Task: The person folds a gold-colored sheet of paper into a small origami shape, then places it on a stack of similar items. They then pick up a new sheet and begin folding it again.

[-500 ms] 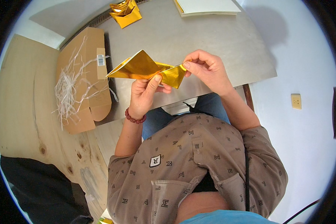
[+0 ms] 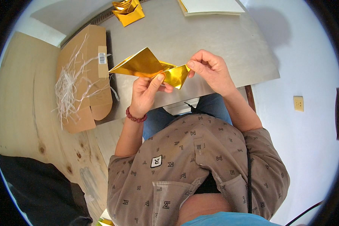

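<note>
Between my two hands, just above the near part of the metal table, is a folded sheet of shiny gold paper (image 2: 142, 63) with a white reverse side showing along its left edge. My left hand (image 2: 148, 90), with a dark red bead bracelet at its wrist, pinches the paper near its middle, thumb on top. At the right end, my right hand (image 2: 211, 70) grips a corner between thumb and forefinger. The paper's left part spreads out wide, while the smaller right part is folded to a point facing me.
Folded gold paper pieces (image 2: 128, 13) stand nested at the table's far left. A white-topped paper stack (image 2: 213, 6) lies at the far edge. On the left is a cardboard box (image 2: 100, 96) with whitish plastic strips (image 2: 69, 90) over it. The metal table (image 2: 233, 45) meets a wall at right.
The gold paper's left part has tipped slightly up and to the right. Both hands keep their hold, and the view has shifted a little.
</note>
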